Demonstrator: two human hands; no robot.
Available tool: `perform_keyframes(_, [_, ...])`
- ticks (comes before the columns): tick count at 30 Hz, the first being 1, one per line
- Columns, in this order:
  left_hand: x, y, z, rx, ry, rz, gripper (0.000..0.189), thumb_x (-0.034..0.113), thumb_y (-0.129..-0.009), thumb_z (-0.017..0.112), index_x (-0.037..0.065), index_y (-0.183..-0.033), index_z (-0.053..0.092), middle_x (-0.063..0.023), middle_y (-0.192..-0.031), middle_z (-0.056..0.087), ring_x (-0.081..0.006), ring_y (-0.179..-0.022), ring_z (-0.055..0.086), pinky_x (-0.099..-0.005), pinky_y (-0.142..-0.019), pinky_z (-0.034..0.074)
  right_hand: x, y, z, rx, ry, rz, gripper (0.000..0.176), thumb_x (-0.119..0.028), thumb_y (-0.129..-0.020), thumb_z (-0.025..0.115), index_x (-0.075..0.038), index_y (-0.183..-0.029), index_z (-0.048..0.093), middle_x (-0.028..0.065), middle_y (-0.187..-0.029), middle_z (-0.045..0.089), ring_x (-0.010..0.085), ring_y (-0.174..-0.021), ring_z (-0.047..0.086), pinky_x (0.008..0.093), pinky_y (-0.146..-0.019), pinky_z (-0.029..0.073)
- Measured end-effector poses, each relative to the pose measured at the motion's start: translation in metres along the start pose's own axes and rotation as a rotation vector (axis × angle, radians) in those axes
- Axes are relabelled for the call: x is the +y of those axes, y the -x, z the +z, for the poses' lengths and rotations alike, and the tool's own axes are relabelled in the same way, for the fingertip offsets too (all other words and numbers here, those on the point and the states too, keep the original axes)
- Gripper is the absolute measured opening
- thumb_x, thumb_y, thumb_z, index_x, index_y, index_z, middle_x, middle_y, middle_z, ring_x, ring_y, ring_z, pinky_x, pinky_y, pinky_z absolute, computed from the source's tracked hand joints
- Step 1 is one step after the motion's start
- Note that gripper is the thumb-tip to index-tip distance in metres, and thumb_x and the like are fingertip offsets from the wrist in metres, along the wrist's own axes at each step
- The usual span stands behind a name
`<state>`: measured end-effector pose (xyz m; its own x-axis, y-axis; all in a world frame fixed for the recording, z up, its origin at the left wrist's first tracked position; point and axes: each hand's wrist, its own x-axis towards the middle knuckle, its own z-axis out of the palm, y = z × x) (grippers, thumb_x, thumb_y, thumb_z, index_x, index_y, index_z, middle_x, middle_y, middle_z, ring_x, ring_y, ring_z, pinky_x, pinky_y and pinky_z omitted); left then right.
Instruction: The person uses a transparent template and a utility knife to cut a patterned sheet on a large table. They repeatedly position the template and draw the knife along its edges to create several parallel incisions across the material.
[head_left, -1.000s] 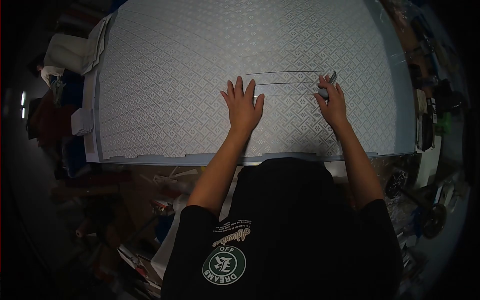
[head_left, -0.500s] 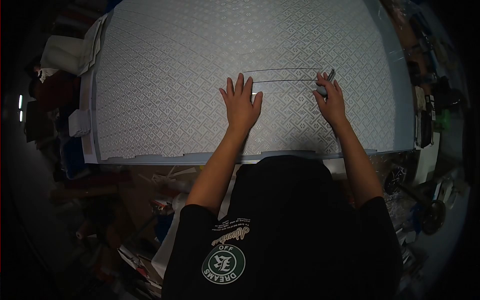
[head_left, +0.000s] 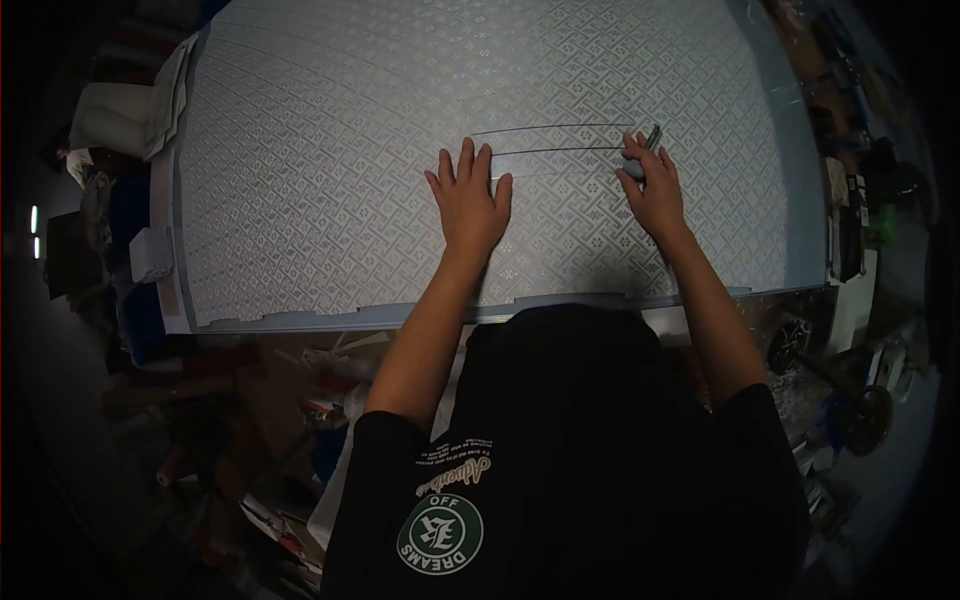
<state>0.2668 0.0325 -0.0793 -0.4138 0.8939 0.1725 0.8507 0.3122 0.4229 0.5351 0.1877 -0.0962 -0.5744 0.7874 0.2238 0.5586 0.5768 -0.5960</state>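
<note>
A sheet of pale silvery material with a woven lattice pattern (head_left: 330, 210) covers the table. On it lies a flat, see-through strip (head_left: 555, 163) like a ruler, with dark lines running along it. My left hand (head_left: 470, 205) rests palm down with fingers spread, its fingertips and thumb at the strip's left end. At the opposite end, my right hand (head_left: 655, 195) curls around a grey-bodied tool (head_left: 634, 166) with a slim metal part sticking up past the fingers. My palm hides much of that tool.
The table's near edge (head_left: 400, 318) runs close against my body. White folded sheets (head_left: 115, 115) and a small white box (head_left: 151, 255) sit along the left side. Dark boxes (head_left: 850, 225) line the right side. Clutter and a round-based metal stand (head_left: 865, 418) lie below.
The view has shifted slightly, so the table and both hands sit a little further left and up. My hands keep nearly the same places at the strip.
</note>
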Motion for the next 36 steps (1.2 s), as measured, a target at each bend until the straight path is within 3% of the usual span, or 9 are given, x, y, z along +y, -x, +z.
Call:
perform_keyframes(8, [0.0002,0.0,0.0005,0.01,0.002,0.009,0.057,0.034,-0.098,0.065,0.006,-0.146,0.055,-0.0199,-0.16,0.044,-0.0532,-0.148,0.029,-0.0713,-0.121,0.012,-0.0001,-0.0007,-0.0006,0.011,0.0,-0.008,0.049,-0.012,-0.093,0.073,-0.009,-0.139,0.056,0.0092,-0.138,0.067,0.0264,-0.147,0.048,0.0529,-0.122,0.029])
perform_keyframes(16, [-0.0006,-0.0002,0.0002,-0.004,-0.005,0.009,0.057,0.035,-0.098,0.063,0.005,-0.146,0.054,-0.0198,-0.161,0.042,-0.0528,-0.149,0.028,-0.0707,-0.121,0.011,-0.0027,-0.001,-0.0016,0.0,-0.03,0.016,0.035,-0.013,-0.093,0.075,-0.008,-0.124,0.06,0.0076,-0.147,0.062,0.0264,-0.147,0.048,0.052,-0.122,0.029])
perform_keyframes(36, [-0.0016,-0.0004,0.0009,-0.009,-0.015,0.01,0.058,0.034,-0.098,0.063,0.005,-0.147,0.054,-0.0185,-0.162,0.042,-0.0526,-0.149,0.028,-0.0709,-0.121,0.012,-0.0007,0.0004,-0.0017,0.0,-0.033,0.0,0.031,-0.016,-0.093,0.076,-0.009,-0.118,0.059,0.007,-0.147,0.062,0.0264,-0.147,0.048,0.0536,-0.123,0.028])
